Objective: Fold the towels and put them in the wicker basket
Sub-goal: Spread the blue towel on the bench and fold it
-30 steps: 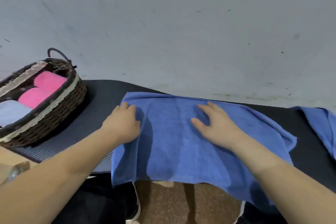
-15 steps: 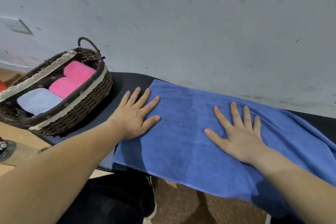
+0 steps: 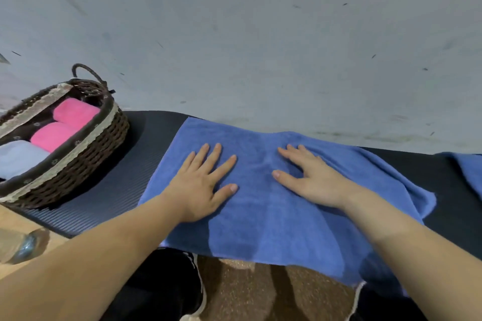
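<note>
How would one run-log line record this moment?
blue towel: spread on mat | left hand: flat on it | right hand: flat on it | wicker basket: two pink towels, one pale towel

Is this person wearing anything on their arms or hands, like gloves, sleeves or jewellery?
No. The left forearm and right forearm are bare, with no sleeve in view. The left hand and right hand wear no gloves, and no ring, watch or bracelet shows. The fingers have short, plain nails.
</note>
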The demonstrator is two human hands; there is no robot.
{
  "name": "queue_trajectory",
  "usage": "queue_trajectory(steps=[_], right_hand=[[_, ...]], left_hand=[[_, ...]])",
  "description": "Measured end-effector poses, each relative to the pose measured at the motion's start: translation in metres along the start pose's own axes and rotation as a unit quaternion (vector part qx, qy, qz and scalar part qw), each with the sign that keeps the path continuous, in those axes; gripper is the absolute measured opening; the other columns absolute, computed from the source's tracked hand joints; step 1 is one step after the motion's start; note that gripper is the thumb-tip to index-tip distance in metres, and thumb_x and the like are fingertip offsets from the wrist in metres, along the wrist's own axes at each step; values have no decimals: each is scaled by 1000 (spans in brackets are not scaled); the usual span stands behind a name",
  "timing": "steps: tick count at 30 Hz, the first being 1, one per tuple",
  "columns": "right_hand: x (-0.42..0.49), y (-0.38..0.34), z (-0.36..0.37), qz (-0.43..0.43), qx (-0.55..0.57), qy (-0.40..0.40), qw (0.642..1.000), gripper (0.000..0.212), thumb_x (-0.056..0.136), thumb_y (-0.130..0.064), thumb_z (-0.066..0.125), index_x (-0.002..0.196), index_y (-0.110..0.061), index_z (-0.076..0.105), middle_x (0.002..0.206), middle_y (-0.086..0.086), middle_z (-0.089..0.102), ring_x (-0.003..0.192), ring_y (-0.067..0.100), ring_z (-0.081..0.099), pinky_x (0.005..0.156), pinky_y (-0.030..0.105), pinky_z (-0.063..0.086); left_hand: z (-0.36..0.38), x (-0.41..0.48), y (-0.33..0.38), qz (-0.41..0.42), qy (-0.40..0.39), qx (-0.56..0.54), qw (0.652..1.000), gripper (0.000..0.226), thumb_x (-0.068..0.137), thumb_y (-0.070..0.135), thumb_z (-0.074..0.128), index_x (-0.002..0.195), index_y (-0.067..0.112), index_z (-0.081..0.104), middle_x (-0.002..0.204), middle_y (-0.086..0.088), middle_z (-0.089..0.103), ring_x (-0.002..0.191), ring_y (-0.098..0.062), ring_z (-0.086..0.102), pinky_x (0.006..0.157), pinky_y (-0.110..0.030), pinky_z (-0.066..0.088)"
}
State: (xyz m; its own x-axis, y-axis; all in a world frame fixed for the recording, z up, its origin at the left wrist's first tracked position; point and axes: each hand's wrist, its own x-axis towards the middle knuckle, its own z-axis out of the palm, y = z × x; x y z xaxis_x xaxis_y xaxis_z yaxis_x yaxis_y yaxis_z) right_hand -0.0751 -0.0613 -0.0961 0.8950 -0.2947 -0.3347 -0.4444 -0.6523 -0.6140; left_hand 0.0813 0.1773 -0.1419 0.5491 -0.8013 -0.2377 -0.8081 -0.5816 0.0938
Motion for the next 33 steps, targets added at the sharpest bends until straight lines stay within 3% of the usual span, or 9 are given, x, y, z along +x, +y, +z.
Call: queue_trajectory(steps=[5,10,13,16,19,23,27,30,33], right_hand=[[-35,37,-35,1,56,66,996,53,98,-39,67,147,-23,54,148,-14,55,133,1,49,109,15,32],[-57,85,-73,59,91,172,979,47,94,-33,72,138,-21,63,130,-5,68,121,11,63,110,30,46],[-74,119,-94,168,32,210,963,43,94,-34,69,132,-15,65,115,4,71,104,22,65,92,33,51],[-89,143,-98,235,53,172,955,26,89,-32,71,97,-7,74,93,13,75,83,33,68,71,34,53],[-94,150,-96,244,91,158,953,23,82,-31,76,83,-9,70,75,5,68,65,21,58,58,29,46],[-94,149,-96,257,35,114,959,18,78,-22,72,73,-10,60,70,9,56,62,22,47,57,31,37],[-96,150,-104,223,173,168,945,9,83,-12,66,79,-11,57,66,7,56,60,20,50,55,30,42],[-97,152,-108,174,288,251,908,7,89,-10,61,88,-11,55,71,3,59,63,17,53,50,22,43],[-101,158,-108,180,461,210,843,29,92,-28,73,112,-10,65,102,5,78,93,20,76,73,32,59]], left_hand=[[-17,0,-20,-40,-33,51,997,93,80,82,-11,163,42,-2,173,-4,-10,159,-30,-8,128,-45,1],[-36,17,52,-26,13,-34,999,85,93,68,13,160,19,31,173,-10,6,159,-32,1,129,-43,7],[-41,37,115,33,19,-85,996,65,105,50,42,160,18,31,173,-10,4,160,-27,0,129,-36,5],[-51,58,174,102,36,-134,985,53,106,37,49,155,18,43,172,-8,11,159,-23,11,126,-28,10],[-70,84,227,129,25,-177,975,37,107,30,48,141,19,58,167,-1,30,151,-18,32,117,-27,27],[-80,123,288,158,2,-154,975,36,103,24,54,138,17,59,141,-1,58,127,-23,55,105,-35,44],[-80,141,315,173,-125,-138,967,57,92,15,64,146,24,51,135,3,63,120,-21,61,100,-38,52],[-93,152,318,186,-108,-157,964,27,85,12,68,110,21,69,99,5,68,92,-16,63,76,-28,53],[-108,163,315,152,-100,-236,955,8,85,19,75,84,17,68,78,4,60,73,-13,55,65,-26,44]])
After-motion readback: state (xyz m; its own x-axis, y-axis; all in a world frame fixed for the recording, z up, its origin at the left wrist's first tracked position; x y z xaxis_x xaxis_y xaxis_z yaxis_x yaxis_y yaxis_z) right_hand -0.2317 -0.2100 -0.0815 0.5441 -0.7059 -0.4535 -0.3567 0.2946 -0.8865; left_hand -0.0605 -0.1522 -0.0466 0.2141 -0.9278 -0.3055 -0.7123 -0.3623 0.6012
